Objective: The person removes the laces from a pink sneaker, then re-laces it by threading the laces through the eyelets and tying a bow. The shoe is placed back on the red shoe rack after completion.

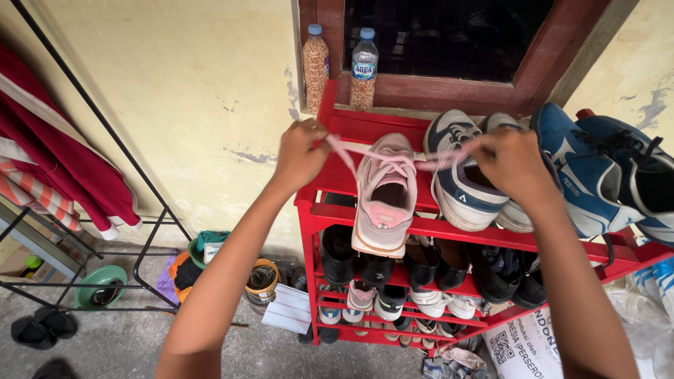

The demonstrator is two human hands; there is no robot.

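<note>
Both hands (302, 151) (509, 165) pull laces (421, 160) taut — pink sneaker (385, 193), red rack (330, 179).

sneaker (384, 193) on rack (330, 210), two bottles (340, 67) behind it.

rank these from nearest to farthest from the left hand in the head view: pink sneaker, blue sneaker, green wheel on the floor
1. Pink sneaker, on the red rack's top shelf just right of the left hand, which pulls its lace.
2. Green wheel, down left on the floor by the black frame.
3. Blue sneaker, far right on the top shelf.
</note>
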